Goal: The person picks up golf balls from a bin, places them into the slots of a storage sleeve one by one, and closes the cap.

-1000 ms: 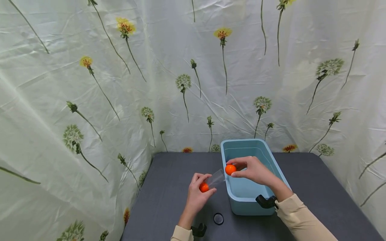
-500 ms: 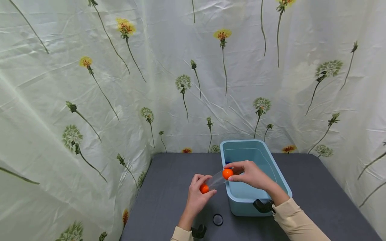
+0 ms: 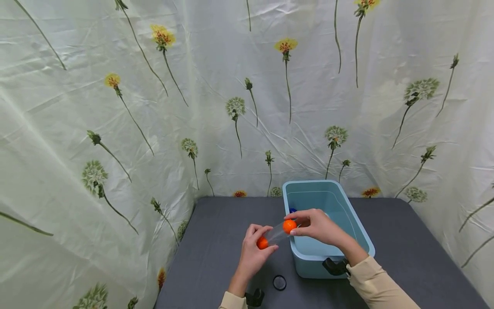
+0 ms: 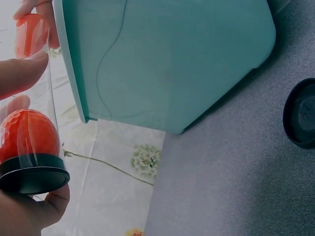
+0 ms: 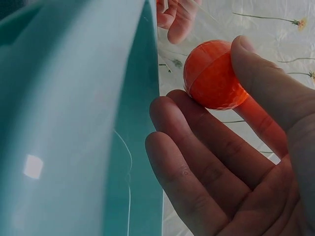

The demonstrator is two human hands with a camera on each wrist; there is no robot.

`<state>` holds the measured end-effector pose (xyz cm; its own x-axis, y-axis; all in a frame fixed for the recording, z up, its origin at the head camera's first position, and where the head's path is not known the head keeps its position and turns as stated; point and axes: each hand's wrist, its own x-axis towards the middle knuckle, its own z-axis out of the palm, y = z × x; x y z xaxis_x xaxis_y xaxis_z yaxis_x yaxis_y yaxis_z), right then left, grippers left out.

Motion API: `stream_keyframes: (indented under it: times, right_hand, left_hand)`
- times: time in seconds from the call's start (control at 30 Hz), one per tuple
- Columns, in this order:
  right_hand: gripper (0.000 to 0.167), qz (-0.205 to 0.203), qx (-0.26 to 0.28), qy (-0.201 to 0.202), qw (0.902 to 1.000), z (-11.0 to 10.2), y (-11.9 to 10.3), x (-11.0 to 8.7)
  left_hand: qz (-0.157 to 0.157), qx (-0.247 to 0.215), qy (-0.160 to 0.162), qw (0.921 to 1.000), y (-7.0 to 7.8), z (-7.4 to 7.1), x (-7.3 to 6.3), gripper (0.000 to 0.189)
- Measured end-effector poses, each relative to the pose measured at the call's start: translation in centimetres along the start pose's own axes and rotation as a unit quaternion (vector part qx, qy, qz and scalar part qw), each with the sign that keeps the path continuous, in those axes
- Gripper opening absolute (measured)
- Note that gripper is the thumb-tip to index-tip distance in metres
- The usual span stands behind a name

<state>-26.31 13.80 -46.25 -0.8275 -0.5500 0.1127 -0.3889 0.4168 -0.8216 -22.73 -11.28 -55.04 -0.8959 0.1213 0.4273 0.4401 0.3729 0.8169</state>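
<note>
My left hand [image 3: 248, 257] grips a clear plastic tube [image 3: 275, 234], tilted with its far end up toward the right. One orange golf ball [image 4: 29, 132] lies inside the tube against its black end cap [image 4: 34, 179]. A second orange golf ball [image 3: 290, 226] is pinched between thumb and fingers of my right hand [image 3: 320, 226]. This ball sits right at the tube's upper end; in the right wrist view the tube's edge crosses the ball, and the other fingers [image 5: 172, 162] are spread beside it.
A light blue plastic bin [image 3: 324, 257] stands under and beside my right hand, with a dark blue item [image 3: 293, 210] inside at its left wall. A round black lid [image 3: 279, 283] lies on the dark grey table [image 3: 216, 257]. Behind hangs a flower-print curtain [image 3: 208, 86].
My right hand has carried its golf ball left and down from above the bin's rim to the tube's upper end. The left hand and tube have hardly moved.
</note>
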Motion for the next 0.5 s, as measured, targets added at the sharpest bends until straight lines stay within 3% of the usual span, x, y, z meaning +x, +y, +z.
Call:
stream_keyframes:
  times: [0.27, 0.5]
  right_hand:
    - [0.039, -0.001, 0.01, -0.016, 0.9998, -0.01, -0.01, -0.09]
    - [0.039, -0.003, 0.012, -0.017, 0.9998, -0.23, 0.21, -0.38]
  left_hand:
    - [0.011, 0.004, -0.003, 0.9999, -0.05, -0.03, -0.09, 0.048]
    - [-0.002, -0.003, -0.004, 1.0, -0.03, 0.15, -0.02, 0.047]
